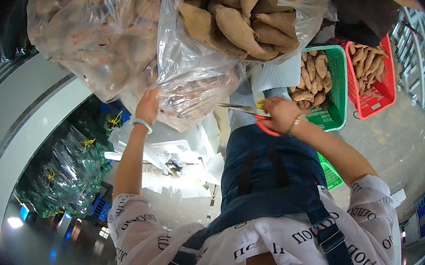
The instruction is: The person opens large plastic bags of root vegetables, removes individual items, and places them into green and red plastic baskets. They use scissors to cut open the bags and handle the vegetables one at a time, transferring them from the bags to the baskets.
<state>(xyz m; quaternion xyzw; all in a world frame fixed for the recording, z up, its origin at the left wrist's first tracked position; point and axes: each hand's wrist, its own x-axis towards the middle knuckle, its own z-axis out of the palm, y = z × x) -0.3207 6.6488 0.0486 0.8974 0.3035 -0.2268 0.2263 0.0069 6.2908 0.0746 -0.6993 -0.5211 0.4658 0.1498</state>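
Observation:
My left hand (148,104), with a pale bangle at its wrist, grips the side of a clear plastic bag (199,73). Its fingertips are partly hidden in the film. Sweet potatoes (242,31) fill the upper bag, which is tied at the top with a white strip. In my right hand (282,114) are scissors (236,107) with red handles; something yellow shows beside the fingers. Their blades point left, towards the lower part of the bags.
More filled bags (102,35) are piled at upper left. A green crate (332,120) and a red crate (388,100) hold sweet potatoes at right. Near a metal rack (422,57) is a dark-clothed person (364,16). Green net sacks (64,171) stand at lower left.

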